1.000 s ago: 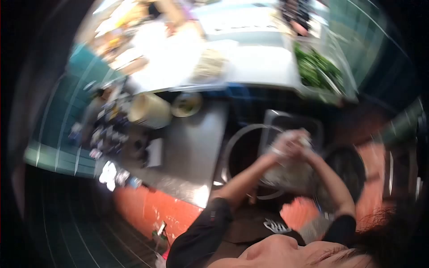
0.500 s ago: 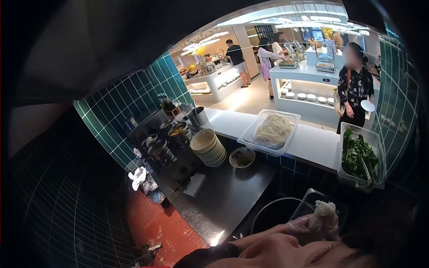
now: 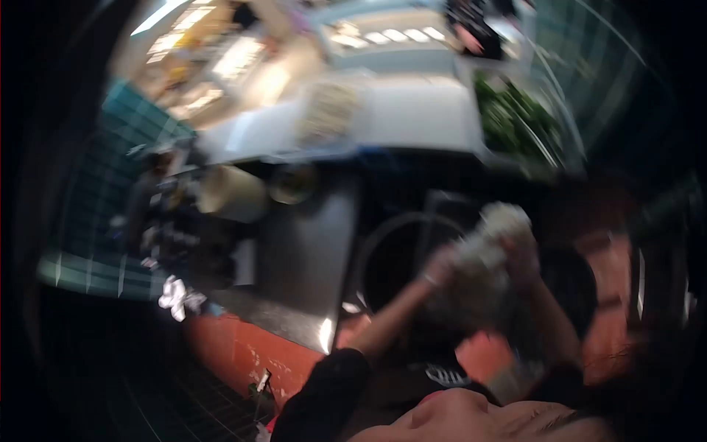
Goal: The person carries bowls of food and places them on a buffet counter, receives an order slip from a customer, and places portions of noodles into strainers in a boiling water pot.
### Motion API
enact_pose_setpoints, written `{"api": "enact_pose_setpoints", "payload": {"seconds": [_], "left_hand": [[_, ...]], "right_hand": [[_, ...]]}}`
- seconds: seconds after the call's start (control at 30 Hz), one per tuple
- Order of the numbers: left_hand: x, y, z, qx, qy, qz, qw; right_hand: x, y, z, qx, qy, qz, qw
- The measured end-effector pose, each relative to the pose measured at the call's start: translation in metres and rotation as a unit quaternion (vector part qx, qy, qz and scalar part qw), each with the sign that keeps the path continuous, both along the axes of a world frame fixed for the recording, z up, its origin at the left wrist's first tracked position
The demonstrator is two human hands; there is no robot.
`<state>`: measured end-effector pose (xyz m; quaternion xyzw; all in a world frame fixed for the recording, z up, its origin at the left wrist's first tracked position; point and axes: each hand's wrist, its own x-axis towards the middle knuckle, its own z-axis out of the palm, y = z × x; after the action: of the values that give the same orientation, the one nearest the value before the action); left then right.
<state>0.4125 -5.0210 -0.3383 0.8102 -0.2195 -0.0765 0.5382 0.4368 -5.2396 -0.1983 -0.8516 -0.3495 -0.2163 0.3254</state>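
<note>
Both my hands are raised in front of me, blurred by motion, with a bulky clump of white noodles [image 3: 506,219] between them. My left hand [image 3: 442,267] grips the clump from the left side. On the right side my right hand [image 3: 521,259] is closed around it. Something pale and see-through, like a plastic bag [image 3: 468,298], hangs below the clump; its outline is smeared. Just left of the hands is a round dark pot [image 3: 390,258] with a metal rim.
On the white counter [image 3: 420,121] stand a clear tub of noodles [image 3: 329,114] and a tub of leafy greens [image 3: 515,114] with tongs. Stacked bowls [image 3: 232,193] and a single bowl [image 3: 292,183] sit on the steel worktop [image 3: 305,258]. A person [image 3: 475,29] stands beyond the counter.
My view has tilted down and turned right. Both hands now show, with the noodle clump between them; before, one hand held noodles at the bottom edge of the view.
</note>
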Motion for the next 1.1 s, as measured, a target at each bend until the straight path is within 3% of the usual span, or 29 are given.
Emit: {"api": "enact_pose_setpoints", "payload": {"seconds": [0.03,0.07,0.1,0.17,0.27,0.3,0.37,0.4,0.43,0.47,0.5,0.53,0.57,0.67,0.73,0.83,0.87,0.97,1.0,1.1], "left_hand": [[-0.004,0.003,-0.017,-0.025,-0.006,0.089,0.996],[-0.004,0.009,-0.016,-0.1,0.101,0.054,0.988],[-0.001,0.014,-0.01,-0.164,0.199,0.025,0.966],[0.001,0.011,0.056,-0.126,0.301,0.023,0.945],[-0.001,0.007,0.09,-0.401,0.32,-0.022,0.858],[0.003,0.009,0.068,-0.392,0.326,0.02,0.86],[0.007,0.009,0.077,-0.319,0.299,0.048,0.898],[0.006,0.004,0.078,-0.318,0.262,0.054,0.91],[0.011,0.001,0.058,-0.314,0.236,0.029,0.919],[0.012,-0.001,0.05,-0.37,0.248,-0.026,0.895],[0.013,-0.003,0.048,-0.328,0.232,-0.009,0.916],[0.009,-0.005,0.067,-0.353,0.269,-0.041,0.895],[0.011,-0.006,0.07,-0.249,0.244,-0.028,0.937],[0.012,0.013,0.058,-0.185,0.219,-0.026,0.958],[0.01,0.018,0.069,-0.074,0.202,0.037,0.976],[0.001,0.015,0.087,0.116,0.096,0.002,0.989],[-0.007,0.013,0.103,0.133,0.123,0.009,0.983],[-0.02,0.006,0.132,0.16,-0.05,0.026,0.985],[-0.019,0.003,0.136,0.069,-0.096,0.012,0.993],[-0.022,-0.019,0.148,-0.046,0.098,0.02,0.994]], "right_hand": [[0.002,-0.009,-0.006,-0.083,-0.112,-0.015,0.99],[0.004,-0.005,-0.002,-0.016,0.047,0.031,0.998],[0.005,-0.002,0.003,0.087,0.211,0.063,0.972],[0.01,-0.002,0.005,0.269,0.447,0.088,0.849],[0.014,-0.007,-0.004,0.222,0.639,0.037,0.736],[0.015,-0.006,-0.007,0.207,0.634,0.059,0.743],[0.008,0.007,0.0,0.178,0.63,0.132,0.744],[0.01,0.008,-0.011,0.07,0.614,0.126,0.776],[0.002,0.013,0.001,0.047,0.554,0.104,0.824],[0.001,0.017,0.001,-0.063,0.53,0.083,0.841],[0.003,0.018,-0.003,-0.169,0.501,0.052,0.848],[0.004,0.016,-0.012,-0.19,0.496,0.043,0.846],[0.007,0.012,-0.018,-0.21,0.495,0.032,0.843],[0.016,-0.007,-0.014,-0.135,0.516,0.029,0.845],[0.012,-0.009,-0.002,0.031,0.557,0.036,0.829],[-0.001,-0.004,0.027,0.235,0.588,0.081,0.77],[-0.004,0.002,0.033,0.294,0.592,0.102,0.743],[-0.009,0.011,0.037,0.303,0.563,0.11,0.761],[-0.009,0.013,0.039,0.32,0.563,0.123,0.752],[-0.015,0.022,0.051,0.353,0.563,0.147,0.733]]}}
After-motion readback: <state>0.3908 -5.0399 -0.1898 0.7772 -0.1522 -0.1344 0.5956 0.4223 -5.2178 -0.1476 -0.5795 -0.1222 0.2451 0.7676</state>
